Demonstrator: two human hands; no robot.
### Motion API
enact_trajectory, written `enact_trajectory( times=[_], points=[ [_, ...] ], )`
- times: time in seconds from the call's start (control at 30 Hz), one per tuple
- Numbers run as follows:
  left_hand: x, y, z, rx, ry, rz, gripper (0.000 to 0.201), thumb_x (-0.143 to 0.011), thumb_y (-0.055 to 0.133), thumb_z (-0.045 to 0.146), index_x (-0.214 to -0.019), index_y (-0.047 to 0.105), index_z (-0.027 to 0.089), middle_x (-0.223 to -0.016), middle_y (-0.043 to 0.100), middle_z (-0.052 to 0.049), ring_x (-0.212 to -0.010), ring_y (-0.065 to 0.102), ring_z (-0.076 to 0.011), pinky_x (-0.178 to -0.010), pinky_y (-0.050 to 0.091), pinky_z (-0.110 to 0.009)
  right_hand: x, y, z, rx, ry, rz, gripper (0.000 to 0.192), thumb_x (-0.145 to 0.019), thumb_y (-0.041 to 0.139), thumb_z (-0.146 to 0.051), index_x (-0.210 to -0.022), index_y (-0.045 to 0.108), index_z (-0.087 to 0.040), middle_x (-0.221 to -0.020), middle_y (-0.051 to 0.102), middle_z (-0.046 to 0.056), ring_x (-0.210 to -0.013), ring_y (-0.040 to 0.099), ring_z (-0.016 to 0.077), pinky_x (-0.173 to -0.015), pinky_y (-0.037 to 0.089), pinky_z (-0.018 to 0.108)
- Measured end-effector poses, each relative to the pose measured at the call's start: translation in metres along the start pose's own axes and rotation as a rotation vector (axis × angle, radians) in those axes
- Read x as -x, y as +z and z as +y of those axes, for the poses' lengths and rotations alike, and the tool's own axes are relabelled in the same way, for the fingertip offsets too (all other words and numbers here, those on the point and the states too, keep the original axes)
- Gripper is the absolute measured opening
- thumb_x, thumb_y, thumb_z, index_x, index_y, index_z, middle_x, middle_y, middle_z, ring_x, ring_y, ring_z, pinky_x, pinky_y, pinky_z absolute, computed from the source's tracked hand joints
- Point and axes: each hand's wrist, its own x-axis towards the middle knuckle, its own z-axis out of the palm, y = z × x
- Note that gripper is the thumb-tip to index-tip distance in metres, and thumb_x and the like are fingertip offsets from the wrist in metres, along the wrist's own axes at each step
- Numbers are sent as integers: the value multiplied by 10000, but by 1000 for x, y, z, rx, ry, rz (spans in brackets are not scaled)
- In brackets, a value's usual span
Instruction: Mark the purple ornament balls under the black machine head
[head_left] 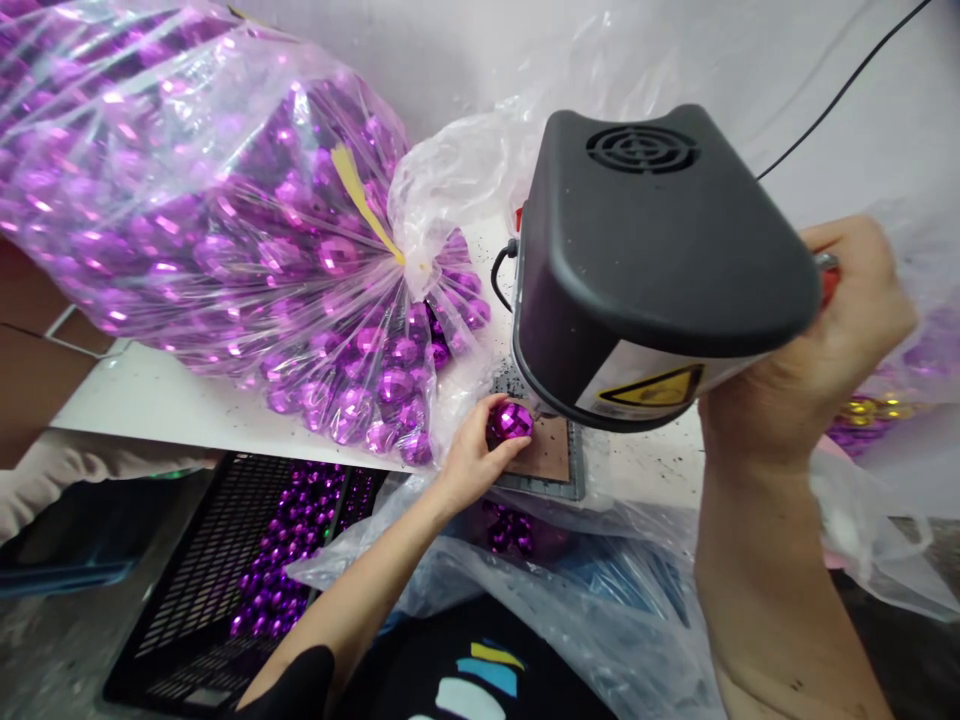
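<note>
My left hand (pixel 471 455) holds a shiny purple faceted ball (pixel 509 421) on the brown pad (pixel 551 450) under the black head of a bench machine (pixel 645 250). My right hand (pixel 817 345) is raised at the machine's right side, its fingers closed around a handle with a red tip (pixel 828 278) that is mostly hidden by the black housing.
A large clear bag of purple balls (pixel 225 220) lies on the white table (pixel 165 405) to the left. A black crate (pixel 225 570) with more purple balls sits below. Clear plastic bags (pixel 600 590) cover my lap. A few gold balls (pixel 870 410) lie at right.
</note>
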Motion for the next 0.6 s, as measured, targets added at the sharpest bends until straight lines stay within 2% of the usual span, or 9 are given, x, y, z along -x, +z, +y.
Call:
enact_trajectory(
  times=[0.13,0.2,0.3,0.43,0.53,0.6],
  points=[
    [-1,8,-1,-229,255,8,441,-883,737,321,-1273,568,205,-1236,671,-106,-1143,624,-270,-1001,505,-442,1,1,-1,6,9,6,378,-957,509,-440,-851,566,-82,-662,415,-30,-682,379,-15,-632,284,146],
    [0,14,-1,-310,296,24,442,-879,735,278,-1281,567,209,-1262,654,-116,-1162,606,-278,-1010,491,-445,1,0,-2,-1,20,-2,386,-954,509,-452,-845,564,-85,-672,421,-25,-676,384,-12,-621,289,146],
    [1,23,1,-350,225,22,449,-855,744,260,-1272,584,221,-1302,621,-128,-1208,567,-307,-1043,452,-471,0,-1,-3,-15,22,9,371,-937,539,-444,-834,566,-89,-688,435,-15,-682,402,-2,-608,297,149],
    [0,29,6,-240,124,-22,476,-857,732,304,-1294,568,214,-1346,586,-137,-1277,522,-314,-1093,401,-482,0,-1,-1,-17,5,35,347,-933,548,-421,-832,574,-90,-673,431,-12,-691,402,8,-609,296,150],
    [-2,29,10,-133,82,-91,393,-915,664,391,-1264,592,224,-1318,606,-122,-1272,522,-307,-1145,339,-510,0,0,0,-11,2,26,382,-939,541,-453,-836,579,-87,-674,424,-13,-685,383,3,-612,288,150],
    [-3,29,11,-70,34,-89,332,-940,623,412,-1219,620,232,-1271,629,-116,-1246,532,-303,-1175,295,-533,1,0,1,-15,-11,22,405,-943,536,-473,-845,583,-83,-670,420,-17,-675,374,-2,-614,284,156]
  ],
)
